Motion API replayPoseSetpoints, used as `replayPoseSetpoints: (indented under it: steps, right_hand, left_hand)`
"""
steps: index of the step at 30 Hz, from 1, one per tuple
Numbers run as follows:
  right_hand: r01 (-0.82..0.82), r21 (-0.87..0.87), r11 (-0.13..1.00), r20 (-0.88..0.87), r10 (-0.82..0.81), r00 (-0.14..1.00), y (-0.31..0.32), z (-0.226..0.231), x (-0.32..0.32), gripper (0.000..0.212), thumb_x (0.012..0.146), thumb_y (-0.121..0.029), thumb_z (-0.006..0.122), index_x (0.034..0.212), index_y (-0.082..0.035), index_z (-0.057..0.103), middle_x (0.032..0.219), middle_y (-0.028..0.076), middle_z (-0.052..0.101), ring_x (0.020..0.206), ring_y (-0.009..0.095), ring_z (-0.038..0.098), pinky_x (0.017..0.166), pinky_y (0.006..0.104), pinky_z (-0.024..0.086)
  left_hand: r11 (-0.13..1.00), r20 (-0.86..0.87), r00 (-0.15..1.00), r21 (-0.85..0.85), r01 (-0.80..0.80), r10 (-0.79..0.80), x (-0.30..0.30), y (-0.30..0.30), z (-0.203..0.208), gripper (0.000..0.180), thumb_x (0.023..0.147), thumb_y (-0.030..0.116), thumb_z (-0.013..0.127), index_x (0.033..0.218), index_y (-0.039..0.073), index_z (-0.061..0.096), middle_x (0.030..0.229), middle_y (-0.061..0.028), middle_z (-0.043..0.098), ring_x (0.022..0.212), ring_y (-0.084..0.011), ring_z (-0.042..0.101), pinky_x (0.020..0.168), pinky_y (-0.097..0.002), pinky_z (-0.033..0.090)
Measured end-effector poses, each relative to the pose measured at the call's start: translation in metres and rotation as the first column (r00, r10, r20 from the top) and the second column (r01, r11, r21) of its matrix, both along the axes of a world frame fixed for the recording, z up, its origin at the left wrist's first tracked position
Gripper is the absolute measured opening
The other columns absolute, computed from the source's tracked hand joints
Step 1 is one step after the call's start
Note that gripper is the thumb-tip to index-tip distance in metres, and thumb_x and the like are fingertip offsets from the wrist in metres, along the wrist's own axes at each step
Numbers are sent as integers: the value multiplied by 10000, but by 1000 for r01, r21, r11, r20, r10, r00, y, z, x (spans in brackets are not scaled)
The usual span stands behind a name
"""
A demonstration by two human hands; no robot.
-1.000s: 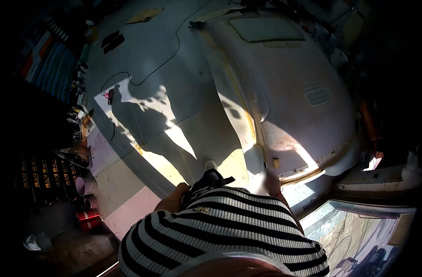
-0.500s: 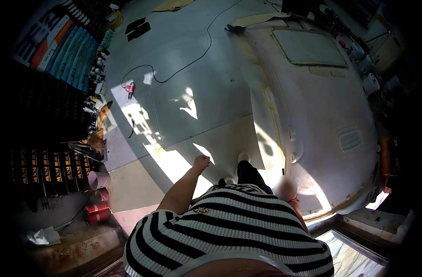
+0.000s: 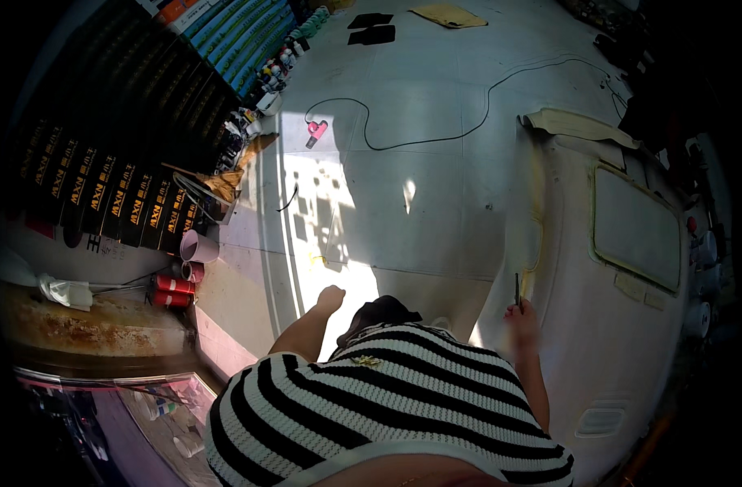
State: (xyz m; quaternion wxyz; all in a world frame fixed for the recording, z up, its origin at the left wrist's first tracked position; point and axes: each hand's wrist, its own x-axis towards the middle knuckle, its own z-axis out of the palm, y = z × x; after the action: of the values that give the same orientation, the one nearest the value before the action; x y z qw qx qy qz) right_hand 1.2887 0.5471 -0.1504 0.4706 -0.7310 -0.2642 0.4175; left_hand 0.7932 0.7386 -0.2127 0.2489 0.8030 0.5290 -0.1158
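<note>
My left hand [image 3: 330, 299] hangs over the sunlit floor [image 3: 351, 286], its fingers curled closed and nothing visible in it. My right hand [image 3: 520, 323], partly blurred, is closed around a thin dark stick-like tool [image 3: 517, 286] that points upward; its exact kind is not clear. That hand is next to the near-left edge of a large grey-beige moulded panel [image 3: 566, 325], like a vehicle headliner. A framed rectangular section [image 3: 637, 227] and a small vent-like recess [image 3: 601, 421] are set in the panel. Yellowish residue runs along its left edge.
A pink heat gun or dryer [image 3: 316, 131] lies on the floor, its black cord [image 3: 424, 144] curving rightward. Stacked black boxes [image 3: 119, 191], a pink bucket [image 3: 199, 247] and red cans [image 3: 173, 290] line the left. Dark mats [image 3: 372, 35] and a tan sheet [image 3: 450, 15] lie beyond.
My view has turned, so the panel sits further right and the boxes show more. My right hand has risen into clearer view with the thin tool. My legs have changed position.
</note>
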Motion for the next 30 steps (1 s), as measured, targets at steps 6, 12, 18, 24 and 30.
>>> replayPoseSetpoints:
  steps: [6, 12, 18, 24, 30]
  right_hand:
    - [-1, 171, 985, -292, 52, 955, 153, 53, -21, 328, 844, -1, 417, 1170, 30, 400, 838, 92, 535, 672, 147, 546, 620, 290, 515]
    - [-293, 248, 923, -243, 352, 904, 268, 68, -76, 420, 868, -29, 412, 1274, -29, 307, 873, 94, 539, 695, 151, 553, 654, 280, 497]
    - [-427, 347, 835, -68, 477, 876, 381, 96, -95, 503, 856, 29, 374, 1327, -73, 228, 1022, 117, 538, 833, 155, 557, 727, 277, 472]
    - [-444, 363, 819, -273, 549, 790, 474, 87, -97, 627, 827, 33, 427, 1361, -113, 134, 1136, 135, 480, 873, 159, 547, 724, 263, 470]
    - [-631, 29, 775, -130, 629, 767, 588, 69, -36, 384, 827, -107, 517, 1198, -37, 446, 945, 63, 585, 783, 101, 559, 683, 226, 464]
  left_hand:
    - [679, 313, 680, -635, -369, 663, 131, 46, 48, 394, 820, 361, 494, 880, -17, 590, 767, -87, 597, 654, -154, 549, 613, -299, 462]
    - [661, 616, 640, -719, 216, 460, 262, 158, 120, 508, 861, 489, 368, 1057, 53, 539, 874, -53, 567, 757, -156, 528, 647, -272, 431]
    - [630, 678, 516, -716, 300, 524, 281, 269, 149, 363, 895, 343, 390, 923, 13, 540, 727, -34, 533, 644, -127, 477, 564, -275, 389]
    - [598, 582, 319, -800, 59, 748, 270, 363, 142, 285, 896, 269, 396, 886, 19, 532, 818, -61, 565, 718, -152, 522, 652, -288, 422]
    - [360, 375, -37, -911, -203, 926, 218, 472, 129, 251, 893, 298, 375, 762, 97, 448, 701, -40, 529, 588, -144, 505, 555, -297, 441]
